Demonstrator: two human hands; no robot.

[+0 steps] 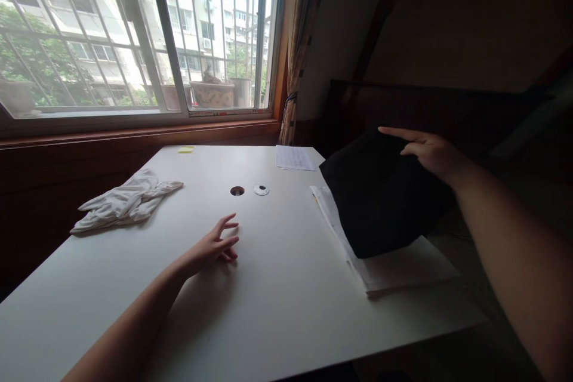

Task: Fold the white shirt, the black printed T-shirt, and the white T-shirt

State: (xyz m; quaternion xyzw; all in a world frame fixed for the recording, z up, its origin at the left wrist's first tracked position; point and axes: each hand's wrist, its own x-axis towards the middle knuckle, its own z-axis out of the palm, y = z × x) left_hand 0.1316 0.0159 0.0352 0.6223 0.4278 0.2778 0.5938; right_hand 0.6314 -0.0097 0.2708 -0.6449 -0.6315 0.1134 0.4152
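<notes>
My right hand grips a black cloth near its upper edge, at the right side of the white table. The cloth hangs down over a stack of white paper or fabric, covering part of it; what exactly the stack is I cannot tell. My left hand is over the middle of the table with its fingers apart and nothing in them. Just beyond it are a round hole in the tabletop and a white round cap.
A crumpled white cloth lies at the table's left edge. Along the far edge are a yellow slip and a printed sheet. Behind stands a barred window with a tied curtain at its right.
</notes>
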